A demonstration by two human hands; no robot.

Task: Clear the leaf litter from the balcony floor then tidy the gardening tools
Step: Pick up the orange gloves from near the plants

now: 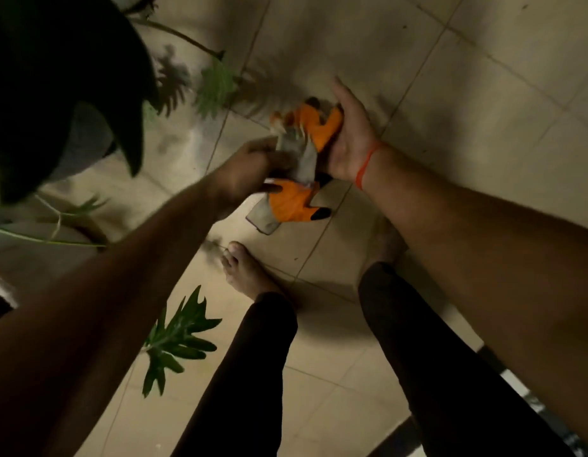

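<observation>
Beige tiled floor under leafy plants, dim light.

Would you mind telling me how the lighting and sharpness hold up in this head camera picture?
Head view: dim, warm light; the left hand and the gloves are motion-blurred, the right hand sharper; plant shadows fall on the floor tiles; a dark leaf at upper left is nearly black; wide-angle lens bends the tile lines.

Pale beige tiled floor, thin dark grout lines, a few small specks. Dim, warm light; soft shadows across tiles. Potted foliage at left: large dark leaf, feathery fronds, lobed green leaf lower left.
</observation>
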